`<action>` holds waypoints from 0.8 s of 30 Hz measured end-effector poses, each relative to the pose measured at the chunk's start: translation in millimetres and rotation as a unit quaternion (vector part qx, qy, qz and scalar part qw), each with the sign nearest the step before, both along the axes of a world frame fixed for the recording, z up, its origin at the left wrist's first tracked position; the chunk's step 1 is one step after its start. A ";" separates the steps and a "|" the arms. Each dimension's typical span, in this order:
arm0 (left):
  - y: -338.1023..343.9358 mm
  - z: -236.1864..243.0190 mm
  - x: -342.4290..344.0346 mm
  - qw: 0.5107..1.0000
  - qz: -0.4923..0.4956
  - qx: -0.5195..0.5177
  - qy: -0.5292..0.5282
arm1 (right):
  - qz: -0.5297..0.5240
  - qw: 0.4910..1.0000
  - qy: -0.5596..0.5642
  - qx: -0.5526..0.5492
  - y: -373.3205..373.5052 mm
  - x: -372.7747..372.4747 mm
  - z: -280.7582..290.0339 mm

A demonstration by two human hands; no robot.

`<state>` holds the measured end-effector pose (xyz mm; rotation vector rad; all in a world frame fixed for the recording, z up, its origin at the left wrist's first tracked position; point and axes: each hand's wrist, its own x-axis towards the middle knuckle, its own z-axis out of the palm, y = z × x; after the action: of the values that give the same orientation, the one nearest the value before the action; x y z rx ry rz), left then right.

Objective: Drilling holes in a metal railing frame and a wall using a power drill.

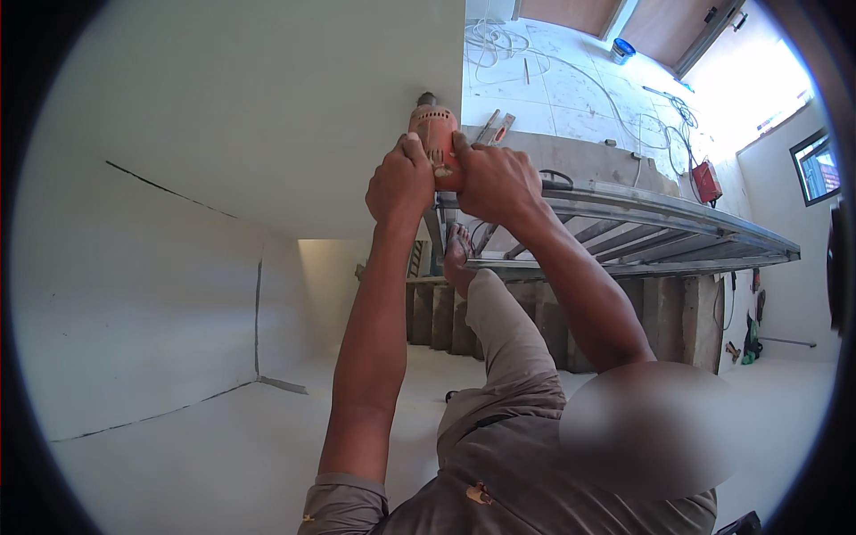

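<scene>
A worn orange-red power drill is held out at the full reach of both arms. Its dark chuck meets the pale wall close to the wall's edge; any bit in it is hidden. My left hand wraps the left side of the drill's body, fingers closed. On the other side my right hand grips it too, thumb lying along the housing. Just below the hands, the grey metal railing slants off to the right, and my bare foot is by its near end.
Concrete stairs descend beneath the railing. On the tiled floor beyond lie a spirit level, coiled cables, a red box-shaped machine and a blue bucket. Dark lines mark the left wall.
</scene>
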<state>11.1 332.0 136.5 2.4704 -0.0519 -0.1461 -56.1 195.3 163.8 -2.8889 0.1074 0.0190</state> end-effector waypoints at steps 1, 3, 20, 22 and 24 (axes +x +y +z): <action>-2.6 2.5 3.8 1.000 0.001 0.006 -0.004 | -0.004 1.000 0.002 -0.003 -1.6 3.6 1.7; -2.2 -1.2 5.0 1.000 0.002 0.008 0.002 | -0.001 1.000 -0.001 -0.007 -2.0 4.3 1.2; -1.9 0.9 6.3 1.000 0.015 0.005 0.003 | 0.007 0.999 0.011 -0.035 0.6 6.3 -1.1; 2.3 3.5 7.1 0.999 -0.005 -0.005 0.048 | 0.003 1.000 0.018 -0.026 2.0 3.8 -6.6; 5.4 0.1 0.0 0.999 -0.004 0.000 0.037 | -0.002 1.000 0.019 -0.019 -0.6 9.2 -4.2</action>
<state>11.1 337.4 136.5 2.4633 -0.0301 -0.2418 -46.9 194.7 159.6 -2.9262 0.1205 0.0718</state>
